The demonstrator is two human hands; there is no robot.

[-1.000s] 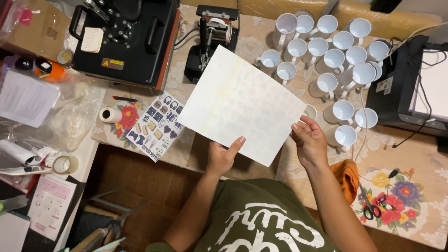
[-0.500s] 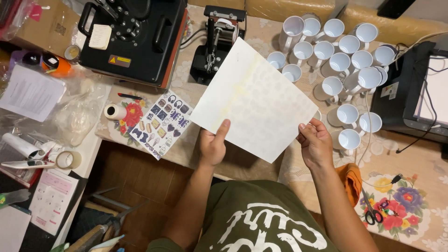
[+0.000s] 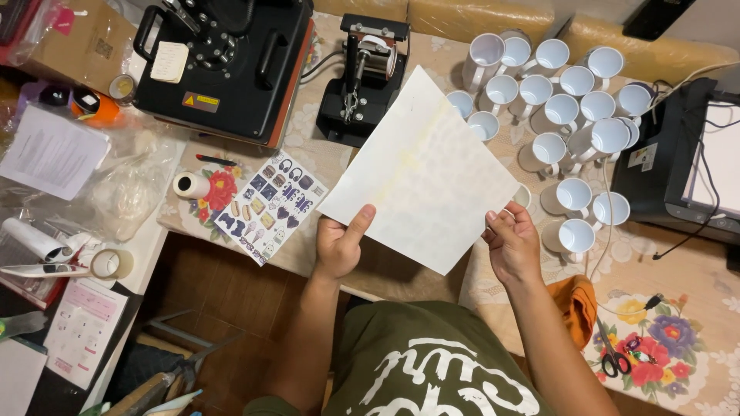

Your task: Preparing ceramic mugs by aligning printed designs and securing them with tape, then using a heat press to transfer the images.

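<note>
I see left hand [image 3: 339, 245] pinching white paper sheet [image 3: 422, 171] at its near edge, right hand [image 3: 512, 245] pinching its right corner, sheet lifted over floral tablecloth [image 3: 678, 277], white mugs [image 3: 570, 115] beyond right hand, sticker sheet [image 3: 270, 206] left, black heat press [image 3: 227, 65] beyond left hand

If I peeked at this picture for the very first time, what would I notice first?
Probably the big white sheet of paper in the middle, held up by the left hand and the right hand. Next, the crowd of white mugs on the table at the upper right, and the black press machine at the upper left.
</note>
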